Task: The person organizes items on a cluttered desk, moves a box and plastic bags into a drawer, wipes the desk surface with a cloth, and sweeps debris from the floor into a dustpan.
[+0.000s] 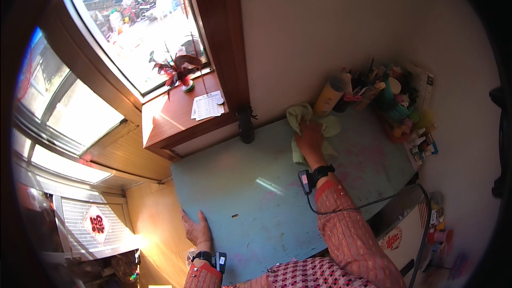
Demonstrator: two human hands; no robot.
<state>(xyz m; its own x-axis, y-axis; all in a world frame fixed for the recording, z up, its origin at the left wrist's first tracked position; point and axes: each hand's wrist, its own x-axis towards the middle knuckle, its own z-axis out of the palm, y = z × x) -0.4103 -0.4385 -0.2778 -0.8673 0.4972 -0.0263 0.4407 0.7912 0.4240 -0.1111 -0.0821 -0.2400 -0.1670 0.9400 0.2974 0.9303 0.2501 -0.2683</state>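
Observation:
My right hand (311, 140) presses down on a crumpled light green cloth (298, 118) near the back of a blue-painted tabletop (244, 176). Folds of the cloth stick out on both sides of the fingers. Just behind the cloth, a yellow cylindrical container (329, 98) stands close to the wall. At the table's left edge rests my left hand (197, 229), thumb apart from the fingers, with no object seen in it. Each wrist wears a black strap with a small device, and a cable runs from the right one across the sleeve.
A dark bottle-like object (245, 126) stands at the back edge. Pens and scissors in a holder (352, 94), a teal container (394, 96) and small bottles (423, 148) crowd the right corner. Left of the table, a wooden sill (180, 116) bears a red-leaved plant (180, 70) and printed sheets (208, 106).

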